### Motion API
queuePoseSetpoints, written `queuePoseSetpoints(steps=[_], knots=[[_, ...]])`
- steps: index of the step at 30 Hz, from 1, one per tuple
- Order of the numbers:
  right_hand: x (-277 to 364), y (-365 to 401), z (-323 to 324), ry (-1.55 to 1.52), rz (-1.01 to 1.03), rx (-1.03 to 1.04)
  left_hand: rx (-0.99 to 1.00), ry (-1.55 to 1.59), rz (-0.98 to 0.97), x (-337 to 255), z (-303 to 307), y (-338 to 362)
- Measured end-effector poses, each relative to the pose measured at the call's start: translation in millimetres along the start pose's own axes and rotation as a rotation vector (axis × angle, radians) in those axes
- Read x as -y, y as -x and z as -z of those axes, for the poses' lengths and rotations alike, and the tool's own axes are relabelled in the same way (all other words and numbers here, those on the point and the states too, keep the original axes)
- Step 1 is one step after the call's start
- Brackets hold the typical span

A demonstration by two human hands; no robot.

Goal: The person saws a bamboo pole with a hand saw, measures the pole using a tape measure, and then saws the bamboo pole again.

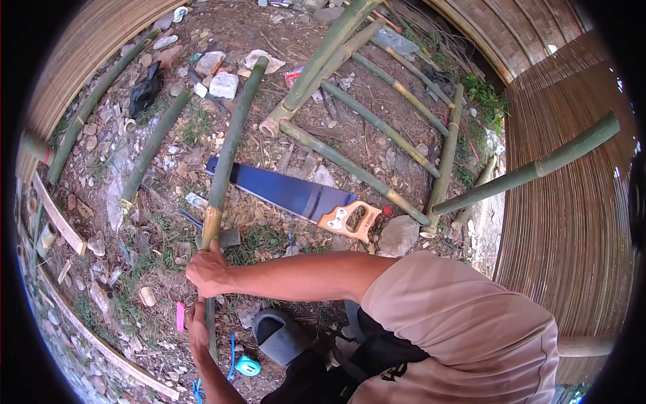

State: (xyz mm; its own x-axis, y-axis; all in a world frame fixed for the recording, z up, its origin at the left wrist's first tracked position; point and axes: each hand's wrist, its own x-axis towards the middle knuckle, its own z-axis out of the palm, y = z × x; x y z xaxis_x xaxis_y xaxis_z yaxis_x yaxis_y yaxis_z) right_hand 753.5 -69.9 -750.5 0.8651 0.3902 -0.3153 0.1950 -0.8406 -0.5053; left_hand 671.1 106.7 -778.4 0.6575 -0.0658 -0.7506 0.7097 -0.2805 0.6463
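Note:
A long green bamboo pole (232, 138) slants down through the view toward my body. My right hand (207, 271) is closed round its lower part, with the forearm reaching across from the right. Just below, my left hand (197, 326) is closed against the lower end of the same pole; its fingertips are partly hidden. A hand saw (289, 192) with a dark blue blade and wooden handle lies on the ground, its blade passing under the pole. Beside my right hand is a small dark grey block (230, 238), whose kind I cannot make out.
A bamboo frame with several rungs (343, 168) lies ahead to the right. Another bamboo pole (538, 167) juts out at the right, near a woven wall (572, 249). A blue tape measure (247, 365) lies near my feet. Stones and loose bamboo pieces (158, 145) cover the left ground.

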Motion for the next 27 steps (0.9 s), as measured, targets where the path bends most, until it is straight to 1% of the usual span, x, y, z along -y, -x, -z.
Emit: queuePoseSetpoints(steps=[2, 3, 4, 5, 6, 7, 8, 10, 12, 13, 15, 16, 17, 18, 19, 20, 21, 22, 23, 24, 25, 26, 27], knots=[[-17, 28, 27, 0.09, 0.155, 0.019, -0.141, 0.033, -0.022, 5, -7, 2], [-34, 44, 29, 0.072, 0.265, -0.132, -0.07, 0.002, -0.029, -18, -7, 17], [-53, 55, 33, 0.137, 0.395, -0.421, -0.055, -0.091, -0.036, -20, -1, 14], [-74, 66, 40, 0.226, 0.29, -0.232, -0.057, -0.034, -0.046, -24, -4, 13], [-96, 71, 41, 0.369, 0.262, -0.207, -0.071, -0.017, -0.072, -41, -10, 17], [-112, 75, 45, 0.445, 0.192, -0.159, -0.026, -0.026, -0.078, -51, -12, 12], [-121, 78, 51, 0.411, 0.11, -0.109, 0.023, -0.043, -0.083, -61, -12, 5], [-133, 73, 53, 0.329, 0.153, -0.115, 0.033, -0.032, -0.09, -84, -29, -16], [-134, 66, 46, 0.253, 0.19, -0.169, 0.029, -0.068, -0.081, -113, -46, -28], [-134, 60, 38, 0.241, 0.187, -0.178, 0.026, -0.083, -0.082, -126, -55, -30], [-131, 46, 25, 0.264, 0.138, -0.189, 0.063, 0.032, -0.112, -151, -72, -36], [-128, 42, 22, 0.274, 0.138, -0.315, 0.045, 0.051, -0.136, -149, -78, -47], [-121, 38, 24, 0.273, 0.107, -0.287, 0.078, 0.047, -0.176, -150, -81, -61], [-123, 33, 13, 0.255, 0.134, -0.327, 0.051, -0.047, -0.189, -147, -80, -75], [-117, 31, 11, 0.179, 0.111, -0.311, 0.012, -0.14, -0.194, -146, -81, -84], [-109, 32, 11, 0.182, 0.057, -0.274, 0.024, -0.141, -0.219, -148, -84, -90], [-111, 35, 14, 0.2, 0.054, -0.29, -0.058, -0.312, -0.208, -154, -89, -92], [-113, 38, 16, 0.137, 0.077, -0.246, -0.146, -0.48, -0.19, -159, -92, -94], [-116, 40, 17, 0.071, 0.102, -0.2, -0.147, -0.477, -0.203, -162, -98, -96], [-123, 50, 23, 0.134, 0.159, -0.213, -0.249, -0.652, -0.291, -168, -107, -90], [-129, 63, 30, 0.135, 0.16, -0.218, -0.353, -0.829, -0.375, -171, -111, -87], [-134, 81, 40, 0.127, 0.166, -0.219, -0.311, -0.854, -0.378, -166, -110, -101], [-142, 102, 46, 0.116, 0.176, -0.212, -0.316, -0.853, -0.367, -165, -110, -107]])
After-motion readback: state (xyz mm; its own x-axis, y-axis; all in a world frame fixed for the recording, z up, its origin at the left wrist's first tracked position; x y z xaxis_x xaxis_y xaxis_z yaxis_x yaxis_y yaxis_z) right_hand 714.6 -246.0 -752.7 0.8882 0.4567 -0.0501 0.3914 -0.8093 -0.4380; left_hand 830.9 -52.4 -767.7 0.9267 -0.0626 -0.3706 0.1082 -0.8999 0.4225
